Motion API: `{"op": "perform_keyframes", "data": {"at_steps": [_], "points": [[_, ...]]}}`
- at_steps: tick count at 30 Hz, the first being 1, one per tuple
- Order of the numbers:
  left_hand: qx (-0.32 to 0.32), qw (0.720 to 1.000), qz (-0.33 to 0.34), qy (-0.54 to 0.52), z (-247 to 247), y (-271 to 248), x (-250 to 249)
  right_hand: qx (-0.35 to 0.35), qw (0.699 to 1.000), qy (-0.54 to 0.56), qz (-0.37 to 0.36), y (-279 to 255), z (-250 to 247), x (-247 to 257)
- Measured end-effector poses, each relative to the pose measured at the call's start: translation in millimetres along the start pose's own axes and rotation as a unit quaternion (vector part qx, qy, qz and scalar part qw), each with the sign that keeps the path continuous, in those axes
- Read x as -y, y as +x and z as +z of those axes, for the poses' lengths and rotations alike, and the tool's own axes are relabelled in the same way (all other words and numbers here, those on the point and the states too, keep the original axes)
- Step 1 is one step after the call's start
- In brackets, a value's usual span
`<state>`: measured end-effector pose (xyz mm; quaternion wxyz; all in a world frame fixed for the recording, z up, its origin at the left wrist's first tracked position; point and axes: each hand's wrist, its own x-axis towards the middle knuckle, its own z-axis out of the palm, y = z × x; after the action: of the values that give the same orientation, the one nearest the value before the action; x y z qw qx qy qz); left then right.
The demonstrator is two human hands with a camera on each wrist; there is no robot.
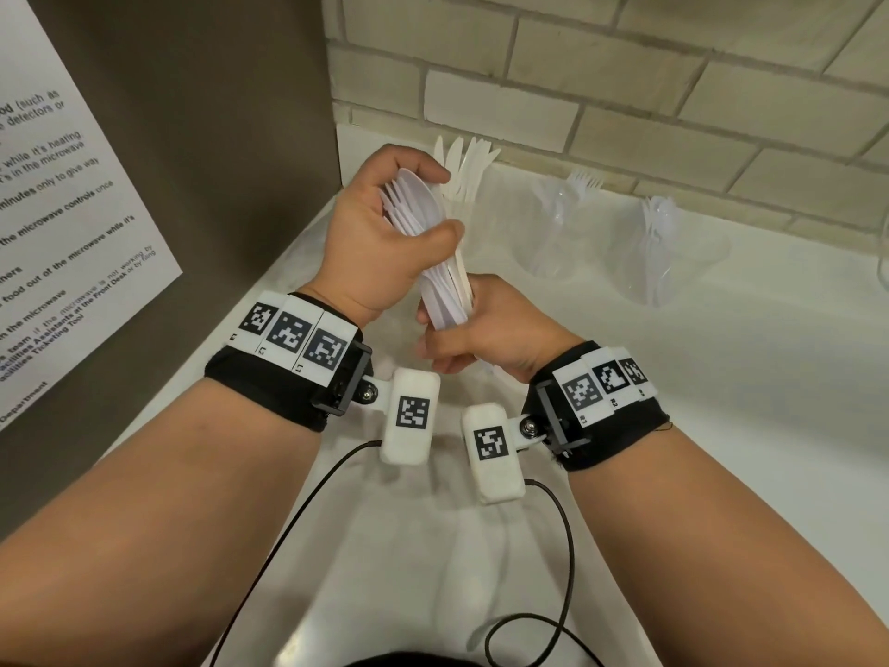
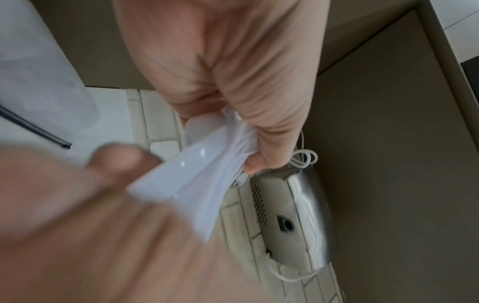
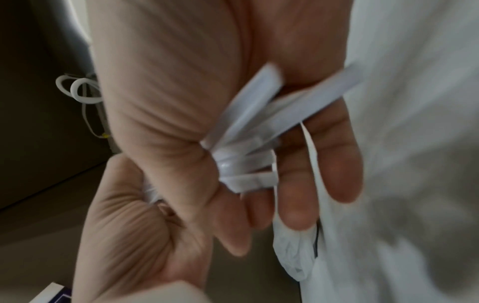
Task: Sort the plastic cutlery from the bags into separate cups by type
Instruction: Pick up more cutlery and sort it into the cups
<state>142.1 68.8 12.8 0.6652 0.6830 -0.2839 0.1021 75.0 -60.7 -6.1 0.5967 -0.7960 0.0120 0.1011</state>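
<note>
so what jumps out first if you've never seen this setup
The bundle of white plastic cutlery, gripped at its top by the left hand and at its handles by the right hand, mid-counter. Behind it, clear cups stand along the brick wall, one holding knives.

A wall [image 1: 625, 79] of pale, cream-painted brick with recessed joints runs along the far side. Below it stretches a white counter [image 1: 721, 402], its surface smooth and evenly lit by soft, diffuse light with only faint shadows. On the left stands a flat grey-brown panel [image 1: 216, 137], meeting the brick at a corner. A white printed notice [image 1: 62, 209] about microwave use is fixed to that panel, its text partly cut off. In the left wrist view a brushed-metal appliance [image 2: 293, 221] with a perforated vent sits against the brick, with a looped white cord [image 2: 305, 160] beside it.
</note>
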Motion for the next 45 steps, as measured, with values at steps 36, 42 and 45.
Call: {"op": "perform_keyframes", "data": {"at_steps": [36,42,45], "points": [[0.170,0.893,-0.313,-0.277,-3.2,-25.7,16.5,-0.203,0.975,-0.012,-0.088,8.6,-21.2,30.1],[0.186,0.886,-0.318,-0.283,-4.8,-25.6,15.4,-0.185,0.979,0.060,-0.058,10.1,-19.0,34.5],[0.179,0.874,-0.330,-0.310,-5.0,-26.3,18.1,-0.180,0.979,0.076,-0.053,10.1,-18.6,34.4]]}}
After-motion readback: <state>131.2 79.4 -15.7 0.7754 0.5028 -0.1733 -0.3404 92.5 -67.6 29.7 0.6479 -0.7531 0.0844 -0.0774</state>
